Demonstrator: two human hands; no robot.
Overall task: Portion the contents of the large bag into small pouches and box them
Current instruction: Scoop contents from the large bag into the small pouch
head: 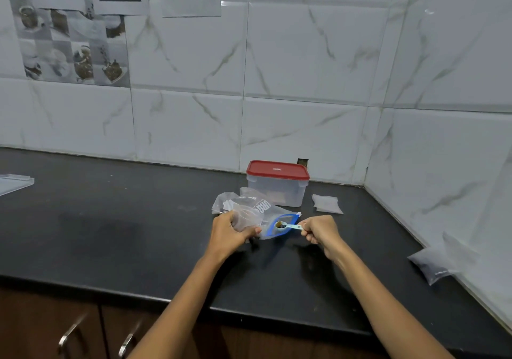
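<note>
Two hands grip: right (pixel 320 232) pinches the spoon (pixel 288 225), bowl pointing left; left (pixel 231 232) clasps the bag (pixel 257 211).

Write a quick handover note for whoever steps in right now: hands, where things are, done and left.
Left hand grips a small pouch and the large bag.
Right hand pinches the scoop, loaded, over the bag's blue mouth.
Red-lidded box sits behind, shut.
Pouches lie right of the box; a filled pouch by the right wall.
Left: tip the scoop, seal, box.
</note>
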